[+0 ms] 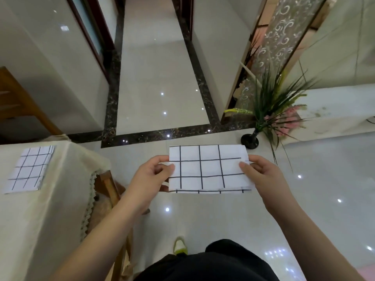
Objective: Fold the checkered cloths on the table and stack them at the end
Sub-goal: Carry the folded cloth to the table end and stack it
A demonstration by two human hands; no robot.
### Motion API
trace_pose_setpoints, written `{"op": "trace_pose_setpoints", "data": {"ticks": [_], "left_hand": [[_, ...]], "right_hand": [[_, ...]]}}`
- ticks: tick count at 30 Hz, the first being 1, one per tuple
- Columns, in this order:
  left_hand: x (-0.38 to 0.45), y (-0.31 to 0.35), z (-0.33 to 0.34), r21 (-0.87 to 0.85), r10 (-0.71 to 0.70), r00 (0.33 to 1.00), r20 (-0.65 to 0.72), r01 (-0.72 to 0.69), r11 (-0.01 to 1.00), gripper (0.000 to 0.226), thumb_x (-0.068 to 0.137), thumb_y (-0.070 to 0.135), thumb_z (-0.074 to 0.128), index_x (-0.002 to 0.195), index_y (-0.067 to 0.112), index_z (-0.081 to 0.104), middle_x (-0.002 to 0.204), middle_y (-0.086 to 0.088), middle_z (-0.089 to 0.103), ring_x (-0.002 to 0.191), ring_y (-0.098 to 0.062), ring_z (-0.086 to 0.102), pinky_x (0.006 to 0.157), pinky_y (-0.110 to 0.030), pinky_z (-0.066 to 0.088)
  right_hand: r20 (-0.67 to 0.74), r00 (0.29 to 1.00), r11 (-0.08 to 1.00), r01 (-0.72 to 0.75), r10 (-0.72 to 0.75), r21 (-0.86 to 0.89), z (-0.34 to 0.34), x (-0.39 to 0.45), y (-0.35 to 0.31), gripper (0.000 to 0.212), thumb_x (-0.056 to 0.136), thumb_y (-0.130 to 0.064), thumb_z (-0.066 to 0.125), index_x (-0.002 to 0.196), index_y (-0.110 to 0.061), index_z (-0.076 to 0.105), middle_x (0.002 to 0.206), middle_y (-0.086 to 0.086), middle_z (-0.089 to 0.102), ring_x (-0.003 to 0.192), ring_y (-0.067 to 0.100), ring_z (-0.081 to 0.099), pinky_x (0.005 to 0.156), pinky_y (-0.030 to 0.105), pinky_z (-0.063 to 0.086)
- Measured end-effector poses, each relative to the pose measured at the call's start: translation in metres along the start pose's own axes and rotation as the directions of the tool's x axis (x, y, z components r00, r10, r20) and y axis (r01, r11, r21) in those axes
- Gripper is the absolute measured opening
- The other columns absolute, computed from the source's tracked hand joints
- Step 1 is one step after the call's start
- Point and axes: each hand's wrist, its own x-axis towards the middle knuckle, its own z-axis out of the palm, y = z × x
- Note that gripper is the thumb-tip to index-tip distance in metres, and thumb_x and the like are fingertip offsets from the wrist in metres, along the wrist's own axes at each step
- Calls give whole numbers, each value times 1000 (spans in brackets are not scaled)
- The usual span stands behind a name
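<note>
Folded checkered cloth [209,168] between left hand [151,179] and right hand [261,175]

The held cloth [209,168] is coloured white with black squares — so is the folded cloth [30,169]; the tablecloth [50,209] is cream; the floor [162,78] is pale — edged in black.

Single view, head-worn, wide-angle. Looks forward and steeply down from standing height. Both forearms enter from the bottom edge; hands sit close, mid-frame. Bench [60,199] cut off at the left edge. Glossy floor [162,88] fills the centre and runs off to a corridor at the top. Edges bow with lens distortion.
</note>
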Motion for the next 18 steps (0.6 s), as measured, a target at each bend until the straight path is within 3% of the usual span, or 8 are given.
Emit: {"op": "trace_pose_setpoints", "data": {"ticks": [4, 8, 10, 13, 18], "left_hand": [[44, 13, 10, -64, -26, 999, -45, 23, 998, 24, 93, 17, 63, 116, 19, 62, 83, -14, 57, 76, -18, 60, 56, -22, 55], [92, 24, 27, -87, -36, 997, -73, 30, 996, 22, 93, 17, 62, 115, 20, 65, 88, -23, 65, 80, -29, 67, 70, -39, 59], [115, 33, 35, -83, -51, 994, -94, 43, 996, 20, 94, 18, 61, 113, 23, 65, 95, -22, 69, 90, -35, 68, 80, -49, 57], [144, 54, 43, -97, -60, 986, -154, 46, 994, 19, 95, 19, 60, 113, 23, 65, 94, -13, 73, 91, -31, 70, 86, -51, 56], [173, 79, 45, -179, -80, 966, -247, 35, 983, 18, 96, 17, 58, 112, 21, 65, 93, -11, 74, 89, -30, 71, 79, -45, 58]], "right_hand": [[59, 998, 1000, -12, 14, -21, -4, 53, -16, 15, 92, -13, 64, 104, -20, 70, 90, 16, 73, 82, 26, 73, 70, 34, 58], [109, 994, 999, -8, 11, -34, -9, 121, -27, 15, 92, -12, 64, 105, -17, 70, 86, 10, 74, 80, 22, 73, 65, 26, 57], [138, 990, 999, 1, 4, -39, -11, 156, -36, 14, 92, -12, 65, 104, -18, 70, 85, 8, 75, 81, 24, 73, 72, 34, 60], [222, 975, 997, 37, -22, -63, -15, 205, -56, 14, 91, -14, 65, 100, -22, 71, 82, 5, 75, 81, 23, 73, 82, 45, 57], [363, 931, 994, 67, -31, -85, -2, 272, -87, 13, 90, -18, 67, 101, -25, 71, 91, 8, 75, 88, 29, 72, 89, 53, 54]]}}
